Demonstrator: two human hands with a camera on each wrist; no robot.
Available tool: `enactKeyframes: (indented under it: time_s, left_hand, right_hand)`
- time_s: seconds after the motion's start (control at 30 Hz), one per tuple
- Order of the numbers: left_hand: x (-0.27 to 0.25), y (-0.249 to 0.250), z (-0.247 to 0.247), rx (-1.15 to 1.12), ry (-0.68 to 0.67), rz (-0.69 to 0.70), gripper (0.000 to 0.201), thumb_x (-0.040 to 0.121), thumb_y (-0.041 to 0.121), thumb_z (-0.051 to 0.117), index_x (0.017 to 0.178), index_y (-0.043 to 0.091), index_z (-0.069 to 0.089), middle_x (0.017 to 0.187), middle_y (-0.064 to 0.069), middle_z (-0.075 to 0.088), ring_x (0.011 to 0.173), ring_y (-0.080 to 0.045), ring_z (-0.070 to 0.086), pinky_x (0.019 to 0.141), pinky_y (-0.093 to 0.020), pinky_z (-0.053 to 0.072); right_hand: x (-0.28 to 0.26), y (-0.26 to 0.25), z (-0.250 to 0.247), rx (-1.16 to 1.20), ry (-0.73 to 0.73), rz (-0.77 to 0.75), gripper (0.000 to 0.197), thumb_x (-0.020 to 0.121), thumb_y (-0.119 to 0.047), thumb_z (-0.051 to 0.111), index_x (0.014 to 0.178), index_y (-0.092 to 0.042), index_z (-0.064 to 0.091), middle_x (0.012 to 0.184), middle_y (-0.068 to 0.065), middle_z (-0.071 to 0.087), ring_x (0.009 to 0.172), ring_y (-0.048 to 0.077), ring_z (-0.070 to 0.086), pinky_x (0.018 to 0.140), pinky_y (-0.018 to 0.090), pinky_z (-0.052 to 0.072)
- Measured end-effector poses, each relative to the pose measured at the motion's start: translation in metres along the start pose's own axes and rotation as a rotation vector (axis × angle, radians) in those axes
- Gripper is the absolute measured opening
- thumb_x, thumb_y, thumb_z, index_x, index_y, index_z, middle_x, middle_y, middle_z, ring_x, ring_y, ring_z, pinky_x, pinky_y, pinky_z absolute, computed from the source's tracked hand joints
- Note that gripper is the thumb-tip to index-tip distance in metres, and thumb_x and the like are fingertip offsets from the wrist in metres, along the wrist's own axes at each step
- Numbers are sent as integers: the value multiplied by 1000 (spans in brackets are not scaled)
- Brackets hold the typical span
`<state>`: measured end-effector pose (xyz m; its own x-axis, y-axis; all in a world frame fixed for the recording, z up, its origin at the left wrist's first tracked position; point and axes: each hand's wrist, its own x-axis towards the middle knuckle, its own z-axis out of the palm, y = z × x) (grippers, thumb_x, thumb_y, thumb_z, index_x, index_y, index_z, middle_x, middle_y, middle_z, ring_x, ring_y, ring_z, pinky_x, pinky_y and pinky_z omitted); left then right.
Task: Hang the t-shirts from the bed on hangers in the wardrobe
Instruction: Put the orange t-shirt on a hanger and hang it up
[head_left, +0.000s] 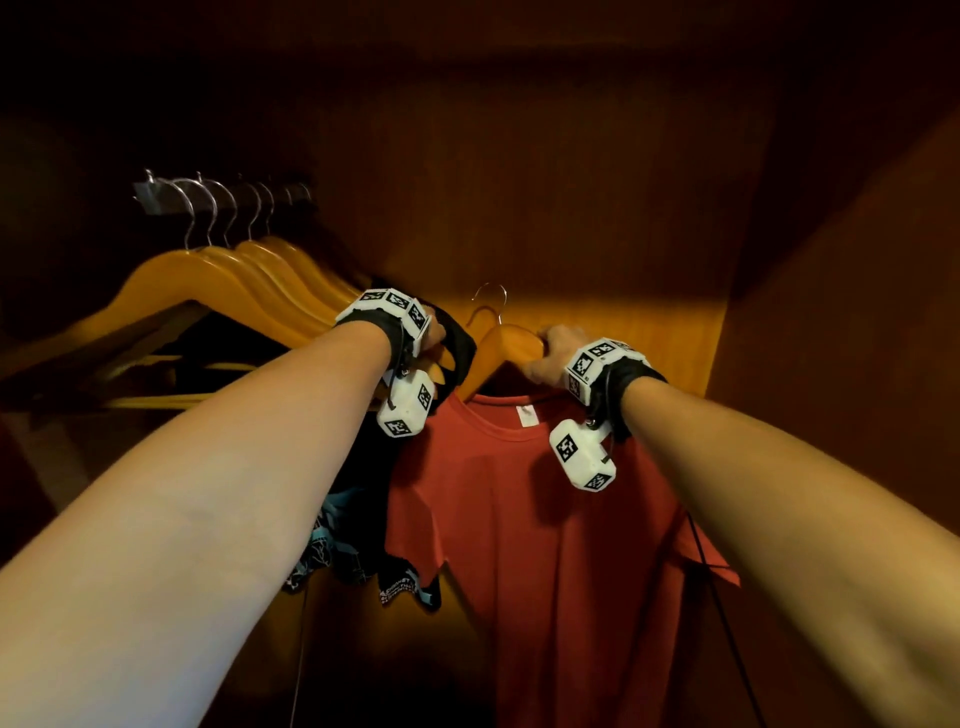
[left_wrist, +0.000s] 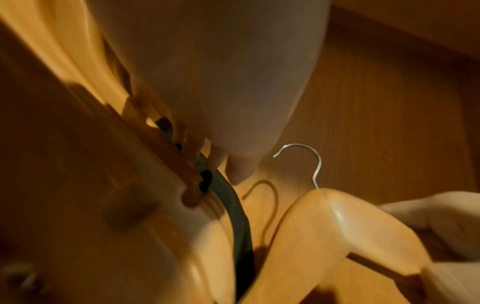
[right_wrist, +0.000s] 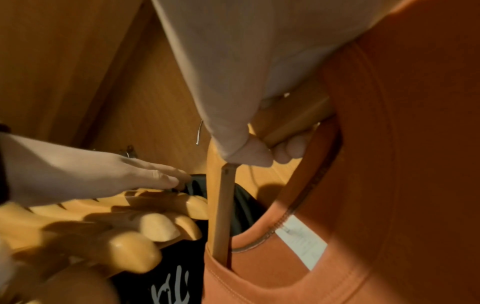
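A red t-shirt (head_left: 545, 519) hangs on a wooden hanger (head_left: 501, 343). My right hand (head_left: 550, 353) grips that hanger's right shoulder, fingers curled round the wood (right_wrist: 259, 152). Its metal hook (left_wrist: 311, 162) stands free in front of the wardrobe's back wall, on nothing. To the left a black printed t-shirt (head_left: 363, 519) hangs on another hanger. My left hand (right_wrist: 155, 176) lies with straight fingers on the tops of the neighbouring hangers, fingertips at the black collar (left_wrist: 233, 205). The rail above the shirts is hidden in the dark.
Several empty wooden hangers (head_left: 218, 280) hang close together at the left, hooks on a metal rail (head_left: 156, 200). The wooden back wall (head_left: 571, 208) is close behind the hook. The wardrobe's right side wall (head_left: 831, 364) stands beside the red shirt.
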<state>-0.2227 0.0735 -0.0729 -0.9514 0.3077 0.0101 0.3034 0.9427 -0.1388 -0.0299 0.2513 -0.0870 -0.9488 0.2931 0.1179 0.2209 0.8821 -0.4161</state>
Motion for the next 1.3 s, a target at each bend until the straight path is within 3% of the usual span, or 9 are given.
enactKeyframes:
  time_s: [0.13, 0.27, 0.37, 0.47, 0.7, 0.83, 0.97, 1.1, 1.3]
  left_hand:
    - [-75, 11, -26, -80, -38, -16, 42, 92, 32, 58, 131, 15, 58, 128, -11, 61, 117, -35, 59, 95, -45, 50]
    - [10, -21, -4, -34, -17, -86, 57, 78, 69, 49, 126, 39, 55, 126, -4, 62, 106, -35, 62, 89, -53, 51]
    - [-30, -19, -15, -5, -12, -89, 58, 74, 74, 47, 96, 23, 65, 93, -3, 69, 83, -30, 65, 80, -40, 53]
    - [-85, -11, -33, 24, 2, -68, 39, 91, 52, 51, 98, 16, 66, 96, -7, 69, 83, -27, 62, 73, -32, 47]
    - [-94, -28, -43, 38, 84, -76, 38, 93, 47, 52, 107, 15, 67, 103, -7, 68, 89, -26, 62, 78, -33, 49]
    - [-97, -36, -58, 58, 148, -84, 35, 93, 40, 55, 112, 14, 68, 107, -11, 67, 95, -30, 62, 75, -34, 47]
    - [-103, -45, -77, 83, 254, -109, 34, 93, 38, 55, 117, 17, 67, 119, -15, 62, 105, -34, 60, 79, -38, 48]
    - [-106, -63, -94, 93, 338, -168, 38, 91, 43, 53, 118, 18, 64, 119, -14, 62, 106, -35, 60, 81, -40, 48]
    - [-123, -85, -111, 139, 377, -256, 45, 92, 46, 52, 122, 14, 61, 116, -15, 64, 102, -34, 62, 76, -36, 47]
  right_hand:
    - [13, -8, 3, -22, -3, -14, 34, 79, -25, 78, 110, -16, 66, 104, 6, 69, 91, 25, 68, 83, 41, 59]
    - [19, -17, 4, -61, -5, -34, 35, 78, -28, 78, 108, -15, 66, 103, 7, 69, 92, 26, 68, 84, 41, 59]
    - [22, -20, 4, -82, -19, -56, 35, 79, -27, 77, 109, -13, 66, 103, 8, 69, 92, 26, 68, 83, 42, 59]
    - [23, -26, 4, -92, -3, -94, 32, 78, -28, 76, 106, -14, 68, 100, 7, 68, 89, 25, 68, 81, 41, 60]
    - [28, -58, -14, -13, 56, -206, 46, 79, -33, 75, 120, -17, 62, 114, 8, 64, 88, 25, 61, 67, 30, 44]
    - [34, -82, -17, 26, 96, -242, 54, 80, -32, 75, 127, -14, 56, 121, 12, 61, 99, 30, 64, 80, 38, 55]
    - [43, -100, -12, 56, 128, -283, 60, 84, -29, 73, 137, -14, 49, 129, 14, 57, 112, 35, 60, 91, 45, 53]
    - [54, -123, -13, 69, 122, -320, 41, 88, -27, 70, 122, -9, 56, 120, 14, 61, 107, 32, 61, 87, 40, 52]
    - [68, -164, -22, 90, 79, -438, 51, 98, -16, 58, 144, -6, 38, 139, 17, 48, 123, 32, 52, 92, 35, 43]
